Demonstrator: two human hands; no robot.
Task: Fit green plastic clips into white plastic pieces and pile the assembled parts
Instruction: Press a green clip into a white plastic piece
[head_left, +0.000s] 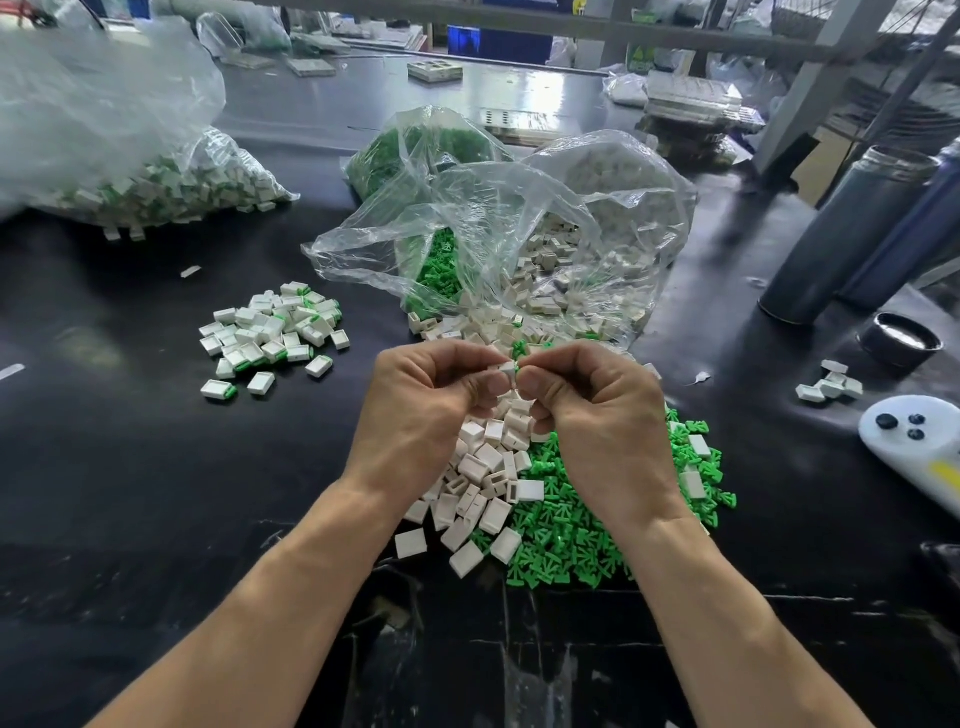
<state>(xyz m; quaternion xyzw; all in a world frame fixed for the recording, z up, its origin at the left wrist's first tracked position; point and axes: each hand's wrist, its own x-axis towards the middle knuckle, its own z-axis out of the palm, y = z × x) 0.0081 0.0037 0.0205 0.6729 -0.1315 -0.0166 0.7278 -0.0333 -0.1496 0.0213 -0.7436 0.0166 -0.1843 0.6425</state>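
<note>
My left hand (423, 410) pinches a small white plastic piece (506, 370) at its fingertips. My right hand (597, 415) meets it and pinches a green clip (519, 349) against that piece. Both hands hover over loose white pieces (483, 483) and a heap of green clips (582, 530) on the black table. A pile of assembled white-and-green parts (272, 332) lies to the left of my hands.
An open clear bag (519, 234) spills white pieces and green clips behind my hands. A big bag of assembled parts (130, 171) sits far left. Dark cylinders (852, 234), a black lid (901, 340), a few white pieces (831, 387) and a white device (914, 441) are on the right.
</note>
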